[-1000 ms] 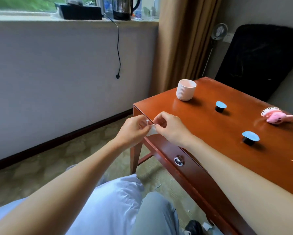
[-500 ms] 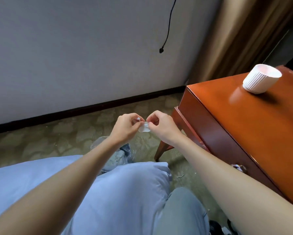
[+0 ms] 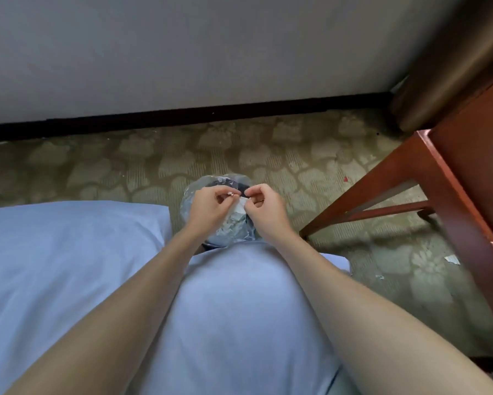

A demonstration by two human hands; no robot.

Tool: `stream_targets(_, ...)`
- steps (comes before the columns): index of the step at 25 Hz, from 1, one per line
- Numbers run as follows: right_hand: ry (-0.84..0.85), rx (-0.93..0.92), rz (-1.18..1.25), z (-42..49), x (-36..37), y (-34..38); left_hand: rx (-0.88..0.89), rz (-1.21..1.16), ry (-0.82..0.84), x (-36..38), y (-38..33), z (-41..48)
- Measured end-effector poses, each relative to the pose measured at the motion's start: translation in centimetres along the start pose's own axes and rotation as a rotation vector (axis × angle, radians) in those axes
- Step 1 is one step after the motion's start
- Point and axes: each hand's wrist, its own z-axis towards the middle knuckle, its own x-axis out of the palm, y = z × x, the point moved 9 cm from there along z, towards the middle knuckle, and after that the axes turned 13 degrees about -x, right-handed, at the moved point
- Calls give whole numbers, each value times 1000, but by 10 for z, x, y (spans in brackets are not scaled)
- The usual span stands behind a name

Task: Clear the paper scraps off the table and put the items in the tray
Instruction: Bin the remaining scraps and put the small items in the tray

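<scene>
One table (image 3: pixel 450 178) shows only as a corner and leg off to the right of the bin, and no tray is in sight. One bin (image 3: pixel 225 226), lined with a clear bag, stands on the carpet just beyond the person's knees, with several scraps already lying inside.

Two hands hang directly above the bin, close together but not touching. The right hand (image 3: pixel 264 208) is pinched on a white paper scrap (image 3: pixel 240 203), and the left hand (image 3: pixel 209 206) is curled with what looks like a tiny crumb of paper (image 3: pixel 231 193) at its fingertips, too small to be sure of. Two more stray bits (image 3: pixel 452 259) lie on the carpet to the right of the bin, under the table's edge.

The step looks like dropping table scraps into the bin. Next, I'd judge, both hands need to let go so the pieces fall inside, and light paper may drift past the rim.
</scene>
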Motion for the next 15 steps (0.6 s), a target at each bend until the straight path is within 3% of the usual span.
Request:
stream_targets(4,-38,59,-10,18,29,-35,-119,10,85,22,41,30)
stream_targets(10,-3,169,35,49,58,-75,-220,-2,20,21,73,65)
stream_targets(15,87,198,-2,57,74,-95,-246,62,156,46,89,73)
